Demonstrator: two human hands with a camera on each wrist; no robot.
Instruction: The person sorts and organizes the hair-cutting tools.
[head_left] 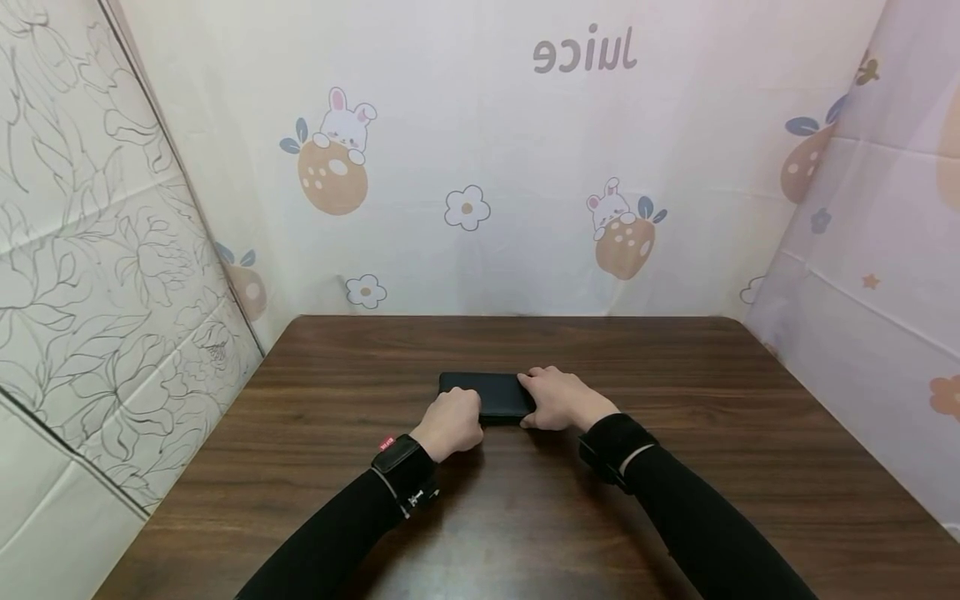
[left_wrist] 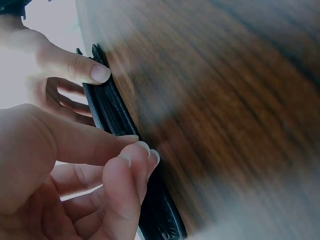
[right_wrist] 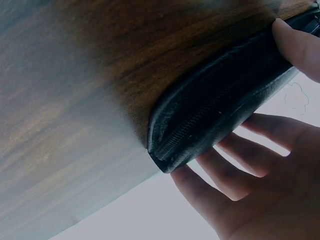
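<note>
A black zippered wallet point(head_left: 501, 395) lies flat on the brown wooden table point(head_left: 480, 517). My left hand point(head_left: 452, 422) is at its near edge, left of the middle. In the left wrist view the thumb and curled fingers point(left_wrist: 131, 175) pinch together at the zipper; any pull tab is hidden between them. My right hand point(head_left: 562, 400) grips the wallet's right end, thumb on the near zippered side and fingers spread over the top. The zipper point(right_wrist: 192, 122) runs along that side, its teeth visible in the right wrist view.
Behind the table hangs a pale curtain point(head_left: 480, 108) printed with rabbits, fruit and flowers. Another printed sheet point(head_left: 877, 275) hangs at the right, and a panel with line-drawn flowers point(head_left: 112, 250) stands at the left. Black bands point(head_left: 615, 446) circle both wrists.
</note>
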